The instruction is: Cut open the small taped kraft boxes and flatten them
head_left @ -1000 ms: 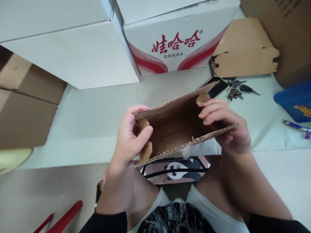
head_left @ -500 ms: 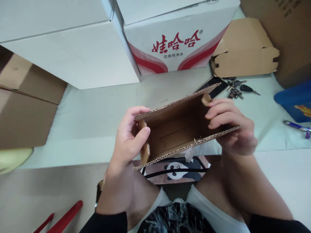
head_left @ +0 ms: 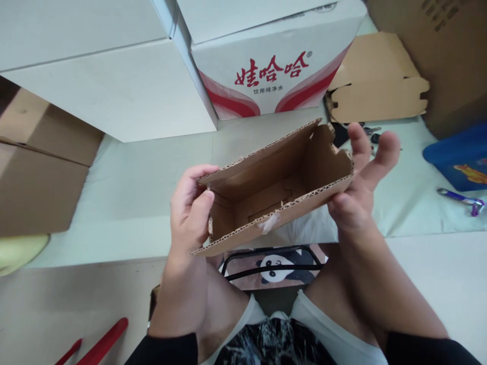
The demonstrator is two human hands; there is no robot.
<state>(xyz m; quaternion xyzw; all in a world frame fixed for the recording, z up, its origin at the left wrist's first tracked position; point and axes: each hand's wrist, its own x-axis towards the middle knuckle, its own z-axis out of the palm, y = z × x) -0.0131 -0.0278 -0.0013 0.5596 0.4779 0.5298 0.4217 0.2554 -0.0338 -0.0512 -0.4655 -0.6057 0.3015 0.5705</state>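
1. We hold an open cardboard box (head_left: pixel 262 170) in front of us, above the near edge of the tabletop (head_left: pixel 152 177); its open side is facing up to us and its right end points a little away.
2. Our left hand (head_left: pixel 190 208) is pinching the left end of this box: the thumb lies on the rim, and the fingers go around the far corner.
3. Our right hand (head_left: pixel 357 190) is spread at the right end; two fingers point up, apart from each other, and the thumb is against the near wall, close to the corner.
4. On the near wall, a piece of clear tape (head_left: pixel 269 223) is sticking.
5. Behind the box there stands a white carton (head_left: pixel 266 99) with red lettering, and to its right we see a brown cardboard piece (head_left: pixel 380 96) with notched edges.
6. Some keys (head_left: pixel 375 137) are partly hidden behind our right fingers.
7. Farther right are a blue container (head_left: pixel 456 165) and, just below it, a purple object (head_left: pixel 460 197).
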